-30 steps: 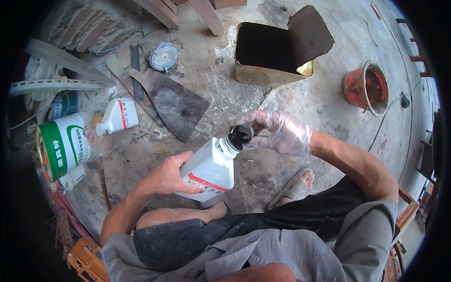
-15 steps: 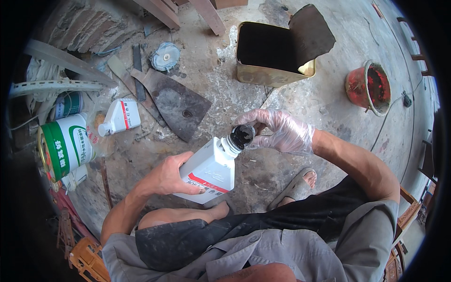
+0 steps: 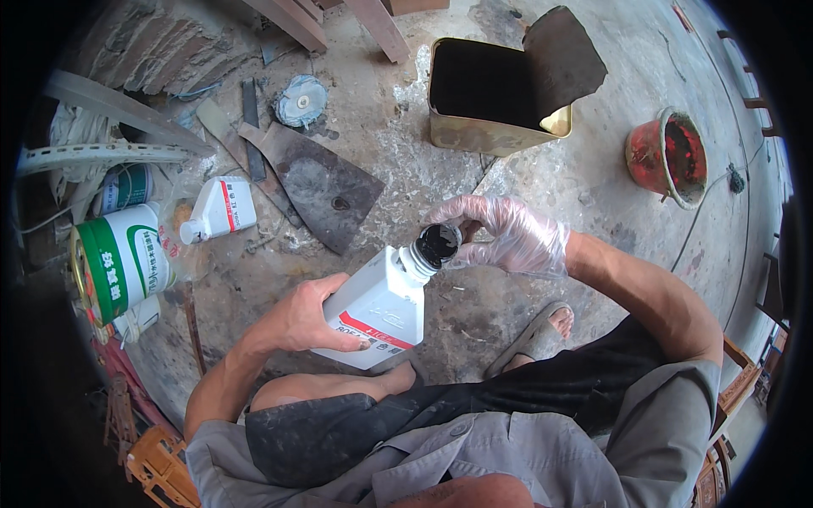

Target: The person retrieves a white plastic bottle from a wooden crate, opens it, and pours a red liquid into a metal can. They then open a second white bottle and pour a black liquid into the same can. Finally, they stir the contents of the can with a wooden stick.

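My bare left hand [image 3: 301, 317] is wrapped round the body of a white plastic bottle [image 3: 381, 309] with a red stripe. The bottle leans away to the right, above my feet. Its round top [image 3: 438, 244] is black and glossy; whether this is a cap or a paint-coated mouth, I cannot tell. My right hand [image 3: 508, 235] wears a clear plastic glove, with thumb and forefinger closed at the far right edge of that black top. The remaining fingers curl behind, partly hidden.
Ahead stands an open square tin [image 3: 491, 135] with its lid bent up. A red bucket [image 3: 648, 158] sits at right. On the left are a second white bottle [image 3: 222, 209], a green-and-white paint pail [image 3: 118, 262], a flat dark plate [image 3: 318, 182] and a blue-grey disc [image 3: 301, 102].
Hardly anything differs. Both hands and the bottle hold nearly the same pose, and the whole view has shifted very slightly.
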`<state>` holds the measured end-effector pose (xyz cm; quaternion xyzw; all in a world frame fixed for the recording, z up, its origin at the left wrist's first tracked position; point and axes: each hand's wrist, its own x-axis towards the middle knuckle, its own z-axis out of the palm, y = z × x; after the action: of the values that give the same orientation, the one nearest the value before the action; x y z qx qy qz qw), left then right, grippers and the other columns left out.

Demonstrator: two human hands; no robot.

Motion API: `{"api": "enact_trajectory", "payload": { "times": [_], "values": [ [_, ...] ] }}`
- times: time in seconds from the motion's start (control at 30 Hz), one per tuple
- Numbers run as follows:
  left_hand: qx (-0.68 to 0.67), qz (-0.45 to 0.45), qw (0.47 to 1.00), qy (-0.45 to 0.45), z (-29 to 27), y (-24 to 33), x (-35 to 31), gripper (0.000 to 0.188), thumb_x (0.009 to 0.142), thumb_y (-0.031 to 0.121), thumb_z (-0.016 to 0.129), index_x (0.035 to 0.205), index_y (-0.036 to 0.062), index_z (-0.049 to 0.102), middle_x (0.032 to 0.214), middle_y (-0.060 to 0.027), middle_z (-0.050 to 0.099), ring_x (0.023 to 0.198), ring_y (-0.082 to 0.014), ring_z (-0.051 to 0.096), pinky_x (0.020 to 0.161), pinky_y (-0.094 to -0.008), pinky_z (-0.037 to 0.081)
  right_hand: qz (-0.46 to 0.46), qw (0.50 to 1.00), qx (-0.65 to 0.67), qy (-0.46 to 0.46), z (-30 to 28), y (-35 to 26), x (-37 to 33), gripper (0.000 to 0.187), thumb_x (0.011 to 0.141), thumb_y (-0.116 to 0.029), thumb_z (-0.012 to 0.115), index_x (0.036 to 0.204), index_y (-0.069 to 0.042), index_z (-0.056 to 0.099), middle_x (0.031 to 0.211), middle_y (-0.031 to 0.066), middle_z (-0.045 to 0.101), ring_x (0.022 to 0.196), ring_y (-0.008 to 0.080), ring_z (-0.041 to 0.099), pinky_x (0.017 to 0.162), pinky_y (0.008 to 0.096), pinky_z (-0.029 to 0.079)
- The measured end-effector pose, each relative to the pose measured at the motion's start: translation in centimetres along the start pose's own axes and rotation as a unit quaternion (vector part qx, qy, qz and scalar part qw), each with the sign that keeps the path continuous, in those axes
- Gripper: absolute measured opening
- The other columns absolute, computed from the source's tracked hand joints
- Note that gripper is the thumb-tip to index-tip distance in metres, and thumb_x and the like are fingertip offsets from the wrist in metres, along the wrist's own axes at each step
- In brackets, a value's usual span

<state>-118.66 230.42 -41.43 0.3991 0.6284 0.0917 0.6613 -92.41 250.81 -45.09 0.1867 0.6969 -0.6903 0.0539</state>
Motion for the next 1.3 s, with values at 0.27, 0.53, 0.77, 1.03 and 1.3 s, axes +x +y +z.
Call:
{"api": "enact_trajectory", "payload": {
  "times": [0.27, 0.53, 0.77, 1.03, 1.3],
  "values": [
    [-0.003, 0.002, 1.000, 0.010, 0.1, -0.1, 0.3, 0.078, 0.061, 0.028, 0.091, 0.125, -0.0041, 0.060, 0.111, -0.0126, 0.069, 0.100, -0.0189, 0.065, 0.091, -0.0319, 0.049, -0.001, 1.000, 0.011, 0.009, -0.1, 0.0, 0.0, 0.046, 0.087, -0.008, 0.077, 0.131, -0.011, 0.061, 0.115, 0.0045, 0.068, 0.100, 0.0147, 0.066, 0.089, 0.0327, 0.053],
    [-0.052, 0.117, 0.988, 0.081, 1.5, -1.9, 1.6, 0.071, 0.064, 0.027, 0.092, 0.122, -0.0005, 0.060, 0.108, -0.0104, 0.068, 0.102, -0.0167, 0.063, 0.091, -0.0328, 0.050, -0.030, 0.994, 0.090, 0.046, -0.5, -1.3, -0.5, 0.048, 0.089, -0.003, 0.074, 0.133, -0.009, 0.058, 0.114, 0.0030, 0.065, 0.102, 0.0130, 0.060, 0.093, 0.0329, 0.050],
    [-0.109, 0.194, 0.966, 0.131, 2.2, -2.5, 2.4, 0.078, 0.064, 0.021, 0.093, 0.129, -0.0003, 0.056, 0.114, -0.0108, 0.066, 0.107, -0.0176, 0.062, 0.096, -0.0342, 0.048, -0.136, 0.946, 0.237, 0.171, -2.3, -7.2, -3.1, 0.056, 0.086, 0.008, 0.071, 0.137, -0.008, 0.053, 0.134, 0.0054, 0.056, 0.113, 0.0141, 0.060, 0.098, 0.0315, 0.054],
    [-0.139, 0.209, 0.958, 0.141, 2.7, -2.6, 2.9, 0.081, 0.063, 0.019, 0.095, 0.130, -0.0001, 0.055, 0.114, -0.0098, 0.066, 0.108, -0.0165, 0.061, 0.097, -0.0335, 0.048, -0.025, 0.889, -0.296, 0.348, -6.6, -13.8, -2.2, 0.043, 0.086, 0.001, 0.073, 0.126, -0.005, 0.059, 0.107, 0.0106, 0.071, 0.097, 0.0171, 0.069, 0.083, 0.0284, 0.059],
    [-0.098, 0.202, 0.962, 0.153, 3.0, -3.0, 2.4, 0.078, 0.062, 0.020, 0.095, 0.128, 0.0005, 0.058, 0.112, -0.0096, 0.066, 0.108, -0.0170, 0.062, 0.095, -0.0339, 0.049, 0.053, 0.870, -0.368, 0.324, -7.2, -14.6, 0.1, 0.030, 0.105, -0.029, 0.049, 0.112, -0.002, 0.060, 0.089, 0.0137, 0.065, 0.073, 0.0297, 0.064, 0.072, 0.0351, 0.055]
  ]
}}
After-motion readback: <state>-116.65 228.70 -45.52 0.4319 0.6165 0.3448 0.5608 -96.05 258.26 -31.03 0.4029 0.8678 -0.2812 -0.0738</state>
